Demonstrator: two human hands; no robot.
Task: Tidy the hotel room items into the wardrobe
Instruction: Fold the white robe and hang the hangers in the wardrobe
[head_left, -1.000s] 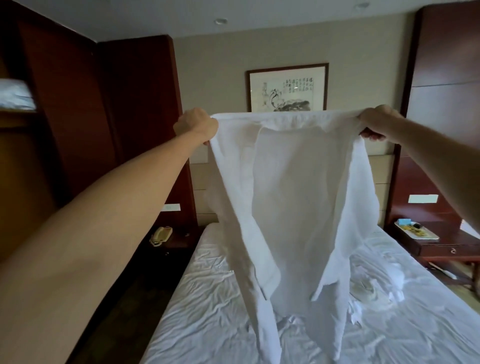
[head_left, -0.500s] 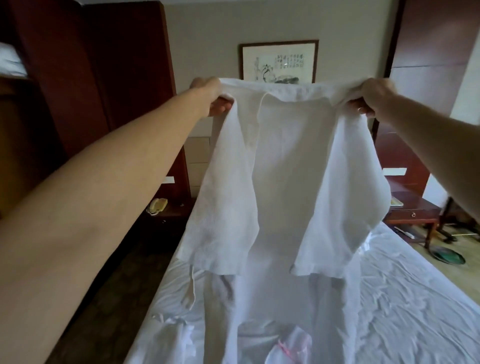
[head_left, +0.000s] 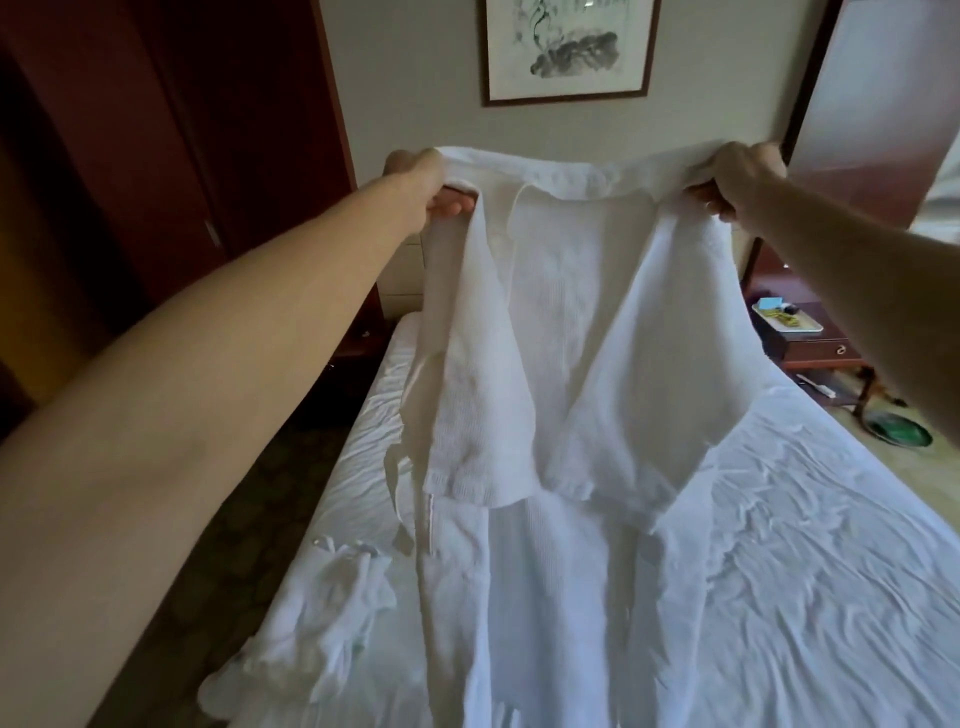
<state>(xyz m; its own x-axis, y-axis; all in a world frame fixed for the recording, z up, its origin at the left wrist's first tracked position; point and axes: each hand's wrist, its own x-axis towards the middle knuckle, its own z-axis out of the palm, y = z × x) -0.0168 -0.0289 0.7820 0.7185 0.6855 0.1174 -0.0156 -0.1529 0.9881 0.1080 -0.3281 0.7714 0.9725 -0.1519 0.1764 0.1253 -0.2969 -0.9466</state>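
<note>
Two hands hold up our white bathrobe over the bed, one at each shoulder. Our left hand has its fingers curled round the robe's left shoulder, thumb side tucked under the fabric; our right hand grips the other shoulder the same way, fingers closed on a bunched fold. Between them the collar edge stretches nearly level. Both sleeves hang down folded inward across the front of the robe, their cuffs meeting near the middle, and the lower half of the robe lies spread on the bed, running toward us. On the bed just left of the robe's skirt lies a crumpled white cloth. Beyond the bed's head, on the wall above the robe, hangs a framed ink picture. Left of the bed stands the dark wooden wardrobe. Right of the bed is a nightstand carrying a small tray of items too small to make out, and on the floor near it sits a green dish.
</note>
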